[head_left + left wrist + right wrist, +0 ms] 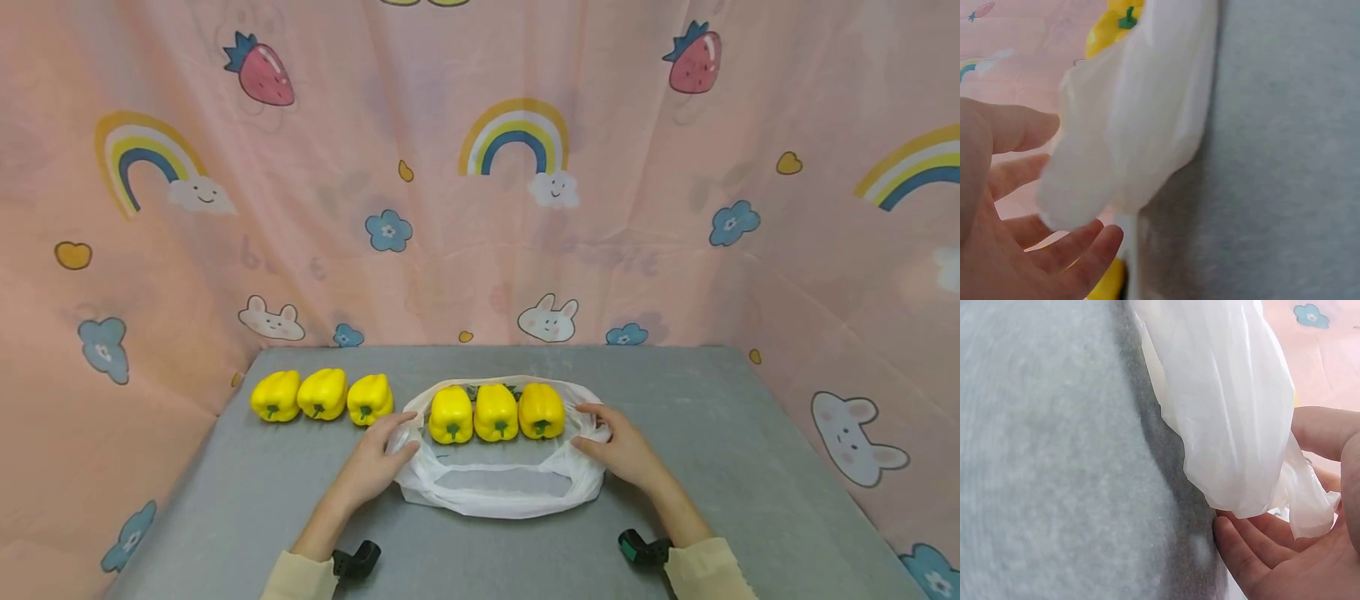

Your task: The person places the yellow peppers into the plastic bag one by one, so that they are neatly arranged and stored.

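Observation:
A white plastic bag [502, 503] lies with its mouth spread wide at the middle of the grey table. Three yellow bell peppers [496, 408] sit in a row within its rim, stems facing me. My left hand [372, 457] is at the bag's left side, thumb and fingers apart; in the left wrist view bag film [1129, 125] hangs beside its loosely bent fingers. At the opposite side is my right hand [628, 450], thumb apart from the fingers, next to a bunched flap of the bag [1310, 503] in the right wrist view. Neither hand visibly pinches the film.
Three more yellow bell peppers [322, 394] lie in a row at the back left of the table [720, 483]. Some dark green bits [513, 390] show behind the peppers in the bag. A pink patterned curtain [420, 292] borders the table at the back and both sides.

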Available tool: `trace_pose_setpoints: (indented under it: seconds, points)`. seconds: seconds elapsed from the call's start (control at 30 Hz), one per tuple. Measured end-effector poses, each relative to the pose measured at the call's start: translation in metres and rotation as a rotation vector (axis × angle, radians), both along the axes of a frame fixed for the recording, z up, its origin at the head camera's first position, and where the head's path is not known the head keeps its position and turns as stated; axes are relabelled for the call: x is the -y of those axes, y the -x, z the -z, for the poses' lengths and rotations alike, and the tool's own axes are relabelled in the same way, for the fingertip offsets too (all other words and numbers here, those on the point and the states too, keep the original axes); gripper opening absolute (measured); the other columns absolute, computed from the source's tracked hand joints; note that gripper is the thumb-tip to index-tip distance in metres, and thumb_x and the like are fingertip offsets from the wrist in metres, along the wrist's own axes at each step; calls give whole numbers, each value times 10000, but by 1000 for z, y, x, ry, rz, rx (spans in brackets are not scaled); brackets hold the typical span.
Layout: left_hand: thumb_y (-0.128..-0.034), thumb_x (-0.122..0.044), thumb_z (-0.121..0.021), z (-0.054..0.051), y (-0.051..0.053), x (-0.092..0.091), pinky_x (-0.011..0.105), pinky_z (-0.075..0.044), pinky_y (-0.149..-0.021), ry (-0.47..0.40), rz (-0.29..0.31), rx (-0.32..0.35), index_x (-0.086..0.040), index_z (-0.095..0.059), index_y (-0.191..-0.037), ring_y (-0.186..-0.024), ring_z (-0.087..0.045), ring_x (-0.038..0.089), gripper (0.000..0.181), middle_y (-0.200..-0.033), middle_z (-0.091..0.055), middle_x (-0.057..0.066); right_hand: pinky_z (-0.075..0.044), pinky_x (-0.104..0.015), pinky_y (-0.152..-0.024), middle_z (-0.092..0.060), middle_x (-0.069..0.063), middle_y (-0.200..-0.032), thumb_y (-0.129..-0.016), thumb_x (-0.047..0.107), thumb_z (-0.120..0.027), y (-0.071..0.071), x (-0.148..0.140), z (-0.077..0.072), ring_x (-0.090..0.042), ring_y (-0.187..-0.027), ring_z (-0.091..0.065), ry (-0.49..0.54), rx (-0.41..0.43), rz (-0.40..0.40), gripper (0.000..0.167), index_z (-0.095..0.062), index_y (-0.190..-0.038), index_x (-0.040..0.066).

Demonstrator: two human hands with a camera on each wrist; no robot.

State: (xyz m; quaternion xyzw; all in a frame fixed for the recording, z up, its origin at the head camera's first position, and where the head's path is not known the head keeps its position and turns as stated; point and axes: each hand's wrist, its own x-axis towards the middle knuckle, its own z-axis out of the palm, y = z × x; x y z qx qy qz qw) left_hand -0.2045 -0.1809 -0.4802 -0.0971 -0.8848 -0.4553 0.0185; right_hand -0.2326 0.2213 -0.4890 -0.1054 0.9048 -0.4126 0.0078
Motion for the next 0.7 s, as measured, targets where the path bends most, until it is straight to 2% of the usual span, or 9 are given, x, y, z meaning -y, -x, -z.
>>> trace_pose_setpoints:
  seconds: [0.17,0.4,0.57,0.7]
  points:
    - [-981,-202,-684,-10,-2,2,545,-492,-1015,49,-25,-18,-114,-569,-1437,-1341,-497,320,479,-1457,-530,117,-350,-690,-1072,-503,-280,-1443,-942,250,-735,-1,1,-1,-480,-1334,-452,10,-6,7,555,-552,-1418,31]
    - [-983,-204,-686,-23,-2,5,521,-510,-1003,62,-23,-46,-84,-559,-1441,-1319,-513,327,491,-1433,-536,121,-345,-692,-1075,-493,-283,-1449,-948,259,-728,-1,1,0,-481,-1334,-449,12,4,13,565,-539,-1430,33]
    - [-981,-161,-688,-27,2,9,525,-523,-981,61,-30,-138,-33,-601,-1377,-1293,-536,358,425,-1384,-581,154,-356,-690,-1065,-501,-280,-1440,-949,260,-730,-1,2,-1,-476,-1319,-460,16,-2,8,564,-541,-1430,35]
    - [-963,-134,-699,-29,4,12,529,-527,-964,57,-82,-206,-18,-642,-1315,-1216,-583,358,375,-1312,-626,163,-374,-682,-1051,-514,-275,-1424,-950,262,-729,-2,2,-1,-461,-1291,-481,13,-1,6,564,-541,-1430,32]
